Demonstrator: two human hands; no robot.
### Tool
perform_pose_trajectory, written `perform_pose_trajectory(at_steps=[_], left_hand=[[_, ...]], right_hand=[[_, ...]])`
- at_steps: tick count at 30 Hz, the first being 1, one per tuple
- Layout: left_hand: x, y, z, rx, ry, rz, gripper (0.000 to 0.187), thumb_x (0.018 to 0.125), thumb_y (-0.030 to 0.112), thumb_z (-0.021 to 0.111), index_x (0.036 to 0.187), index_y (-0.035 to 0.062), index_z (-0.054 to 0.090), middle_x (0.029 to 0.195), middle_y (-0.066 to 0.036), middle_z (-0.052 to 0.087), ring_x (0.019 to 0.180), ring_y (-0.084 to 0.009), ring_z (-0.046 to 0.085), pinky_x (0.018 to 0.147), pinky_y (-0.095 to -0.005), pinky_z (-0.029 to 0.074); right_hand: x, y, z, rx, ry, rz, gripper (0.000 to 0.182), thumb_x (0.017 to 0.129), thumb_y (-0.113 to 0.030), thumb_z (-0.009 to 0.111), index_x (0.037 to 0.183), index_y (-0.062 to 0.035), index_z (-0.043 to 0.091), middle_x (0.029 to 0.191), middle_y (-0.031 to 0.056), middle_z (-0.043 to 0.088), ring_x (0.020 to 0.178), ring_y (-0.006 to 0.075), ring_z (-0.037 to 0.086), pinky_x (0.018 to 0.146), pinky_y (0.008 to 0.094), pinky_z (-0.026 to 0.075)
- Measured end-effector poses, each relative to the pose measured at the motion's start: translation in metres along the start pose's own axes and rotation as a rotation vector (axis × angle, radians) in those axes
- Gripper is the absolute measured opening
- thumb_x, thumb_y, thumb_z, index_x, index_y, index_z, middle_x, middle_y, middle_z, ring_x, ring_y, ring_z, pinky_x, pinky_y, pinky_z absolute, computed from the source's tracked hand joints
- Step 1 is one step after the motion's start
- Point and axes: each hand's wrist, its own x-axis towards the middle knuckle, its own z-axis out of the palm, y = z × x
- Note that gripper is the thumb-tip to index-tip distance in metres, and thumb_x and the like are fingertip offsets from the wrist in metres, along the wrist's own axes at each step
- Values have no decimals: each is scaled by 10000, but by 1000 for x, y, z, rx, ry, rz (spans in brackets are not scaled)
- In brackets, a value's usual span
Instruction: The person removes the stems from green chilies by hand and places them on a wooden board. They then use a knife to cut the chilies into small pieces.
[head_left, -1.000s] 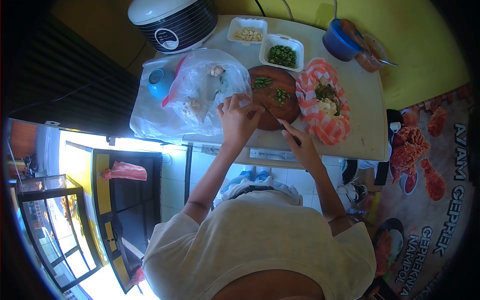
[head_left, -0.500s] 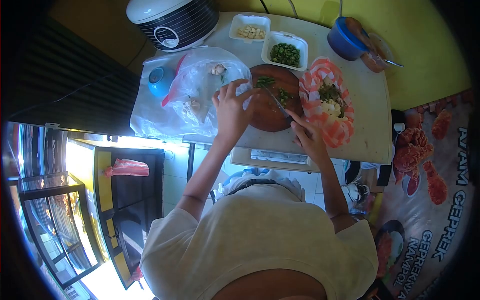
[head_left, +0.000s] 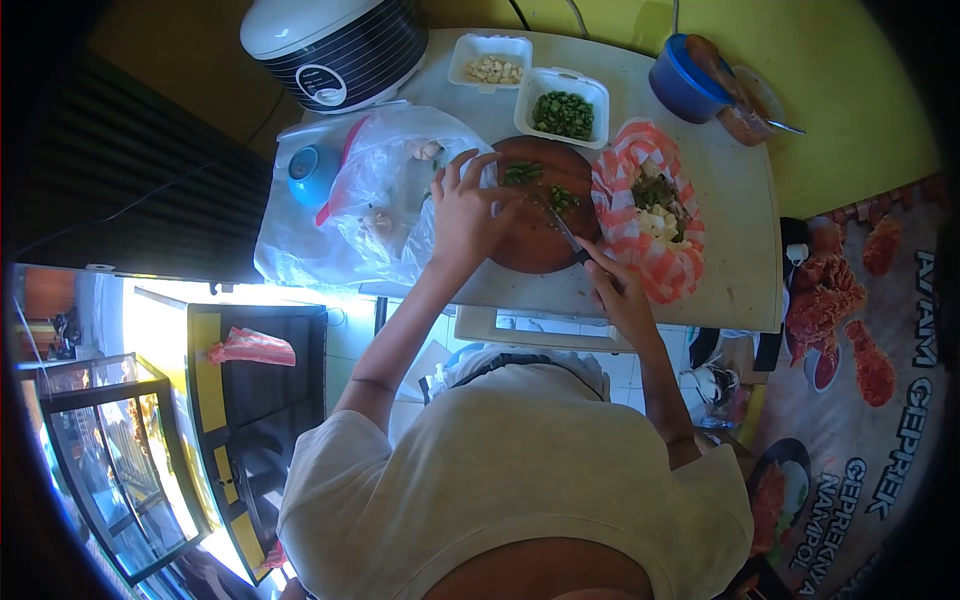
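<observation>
My right hand (head_left: 622,295) is closed around the handle of a knife (head_left: 567,232), its blade slanting over a round wooden chopping board (head_left: 530,250). Near the blade tip lies a small heap of chopped green pieces (head_left: 564,198). Longer green pieces (head_left: 522,174), perhaps chillies or beans, rest farther up the board. At the board's left edge, my left hand (head_left: 465,220) has its fingers spread, with nothing visible in them. Beside it is a clear plastic bag (head_left: 385,180) with garlic bulbs (head_left: 378,222) inside.
Behind the board stand foam boxes of cut green pieces (head_left: 563,115) and pale cloves (head_left: 494,70). A basket lined with red-and-white checked paper (head_left: 675,275) holds scraps at right. A rice cooker (head_left: 340,60), blue cup (head_left: 312,170) and blue tub (head_left: 688,80) stand around.
The knife has moved from the longer green pieces toward the chopped heap, nearer me. My left hand stays spread at the board's left edge. The view has shifted slightly.
</observation>
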Motion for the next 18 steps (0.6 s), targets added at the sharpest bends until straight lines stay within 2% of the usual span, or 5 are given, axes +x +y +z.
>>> perform_pose_trajectory(at_steps=[1, 4, 12, 14, 18], left_hand=[[0, 4, 2, -28, -7, 13, 107, 797, 262, 748, 880, 225, 803, 1319, -18, 582, 1311, -287, 428, 1072, -513, 283], [-2, 10, 4, -79, 8, 57, 111, 809, 245, 737, 898, 226, 799, 1301, -14, 589, 1297, -282, 442, 1074, -522, 280], [26, -8, -2, -23, 56, 40, 140, 791, 248, 751, 924, 232, 791, 1266, -5, 603, 1252, -247, 475, 1056, -486, 317], [35, -11, 1, 18, 2, 160, 122, 790, 260, 751, 902, 235, 793, 1262, -1, 607, 1257, -238, 474, 1057, -489, 316], [52, -8, 8, 50, -33, 218, 110, 789, 276, 748, 877, 230, 795, 1263, -2, 609, 1264, -233, 471, 1073, -486, 303]], right_hand=[[-1, -1, 1, 29, 13, 19, 435, 1035, -280, 520, 1445, -138, 501, 653, -82, 301, 580, 26, 317, 556, 199, 349], [0, -2, 1, 49, 40, 20, 438, 1035, -282, 519, 1448, -138, 497, 648, -81, 308, 575, 29, 325, 553, 202, 353], [-5, -11, 11, 43, -32, 41, 445, 1032, -273, 528, 1452, -131, 489, 644, -73, 315, 577, 29, 344, 539, 209, 324], [-5, -10, 11, 44, -58, 43, 448, 1031, -273, 529, 1453, -128, 486, 644, -73, 316, 579, 29, 344, 539, 210, 319], [-4, 0, 10, 4, -61, -1, 455, 1032, -279, 528, 1458, -128, 478, 654, -76, 342, 561, 24, 350, 509, 200, 309]])
